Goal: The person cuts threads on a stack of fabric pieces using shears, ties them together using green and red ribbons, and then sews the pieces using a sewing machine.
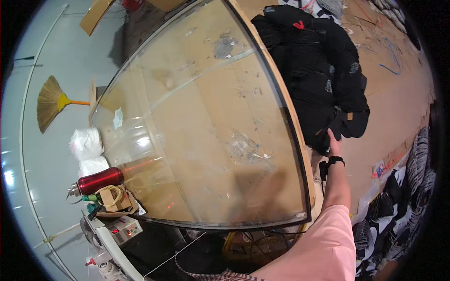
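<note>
Garment bundle (pixel 318 70) right of tabletop (pixel 201 126); bottle (pixel 100 181) at tabletop's left edge; broom (pixel 52 103) farther left.

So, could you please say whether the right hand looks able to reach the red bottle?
Probably not: the right hand is at the black bundle, with the tabletop between it and the red bottle.

No text can be read, though the black bundle (pixel 311 65) bears a red angular mark (pixel 299 25).
</note>
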Demonstrator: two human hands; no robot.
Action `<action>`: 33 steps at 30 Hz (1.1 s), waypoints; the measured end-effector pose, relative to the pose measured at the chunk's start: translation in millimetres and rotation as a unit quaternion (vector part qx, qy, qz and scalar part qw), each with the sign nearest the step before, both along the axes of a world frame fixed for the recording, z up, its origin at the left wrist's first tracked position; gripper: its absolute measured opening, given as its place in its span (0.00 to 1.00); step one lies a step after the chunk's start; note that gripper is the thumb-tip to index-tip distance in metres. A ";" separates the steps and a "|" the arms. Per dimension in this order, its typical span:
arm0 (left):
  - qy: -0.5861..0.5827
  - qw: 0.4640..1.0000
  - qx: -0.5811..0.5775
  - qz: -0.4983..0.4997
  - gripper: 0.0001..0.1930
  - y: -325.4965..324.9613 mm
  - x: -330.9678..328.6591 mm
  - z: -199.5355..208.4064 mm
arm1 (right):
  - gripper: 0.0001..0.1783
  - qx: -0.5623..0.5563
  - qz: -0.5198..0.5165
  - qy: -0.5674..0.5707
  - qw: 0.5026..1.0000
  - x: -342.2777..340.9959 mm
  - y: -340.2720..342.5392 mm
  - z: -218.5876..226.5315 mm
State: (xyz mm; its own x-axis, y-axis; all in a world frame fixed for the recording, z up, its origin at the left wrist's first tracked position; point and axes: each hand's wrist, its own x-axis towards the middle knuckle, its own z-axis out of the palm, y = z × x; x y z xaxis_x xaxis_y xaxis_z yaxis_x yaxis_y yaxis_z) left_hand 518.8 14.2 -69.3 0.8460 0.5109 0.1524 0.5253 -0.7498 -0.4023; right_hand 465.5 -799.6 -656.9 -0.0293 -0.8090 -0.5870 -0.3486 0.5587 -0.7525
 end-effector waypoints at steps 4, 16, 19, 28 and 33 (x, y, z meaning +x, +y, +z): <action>0.028 0.999 0.012 0.035 0.22 8.5 -21.5 8.1 | 0.52 0.063 -0.019 -0.006 0.998 27.6 -16.2 -3.3; 0.094 0.995 0.034 0.027 0.20 55.5 -52.4 9.3 | 0.44 0.077 0.183 0.160 0.967 19.9 -42.3 25.0; 0.026 0.998 0.005 0.050 0.21 34.0 -56.6 10.3 | 0.36 0.003 0.225 0.182 0.957 9.5 -44.9 48.4; -0.115 0.981 -0.107 0.116 0.23 -25.4 -35.7 16.9 | 0.17 0.054 -0.076 -0.231 0.968 22.9 -14.0 225.0; -0.093 0.974 -0.162 0.126 0.26 -36.1 -36.1 32.4 | 0.13 -0.081 -0.164 -0.246 0.952 15.3 1.5 350.2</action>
